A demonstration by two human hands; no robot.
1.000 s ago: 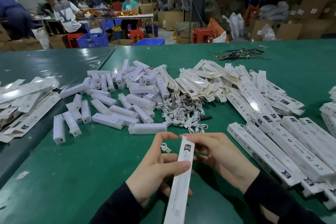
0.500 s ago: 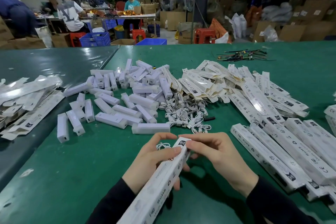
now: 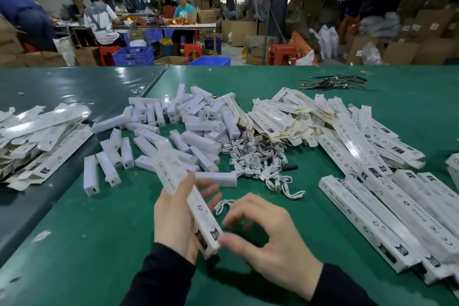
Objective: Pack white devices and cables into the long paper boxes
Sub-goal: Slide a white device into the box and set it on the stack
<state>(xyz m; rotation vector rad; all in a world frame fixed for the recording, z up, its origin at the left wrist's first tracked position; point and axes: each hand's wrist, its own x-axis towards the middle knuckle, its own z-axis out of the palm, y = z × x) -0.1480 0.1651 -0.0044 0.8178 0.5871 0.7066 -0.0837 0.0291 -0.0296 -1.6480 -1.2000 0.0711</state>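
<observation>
Your left hand (image 3: 177,216) holds the long paper box (image 3: 188,202) in a curled grip over the green desk (image 3: 99,243); your right hand (image 3: 270,236) touches its near end (fingers curled, blurred); a white cable (image 3: 223,205) sits between the hands; white devices (image 3: 173,131) are piled beyond.

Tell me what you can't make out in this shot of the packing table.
All in the head view:
- Whether the long paper box in the left hand holds a device: its walls hide the inside.
- Its far end: motion-blurred.
- Whether the right hand touches the small cable: fingers blurred.
- Finished boxes: cut off by the right edge.
</observation>
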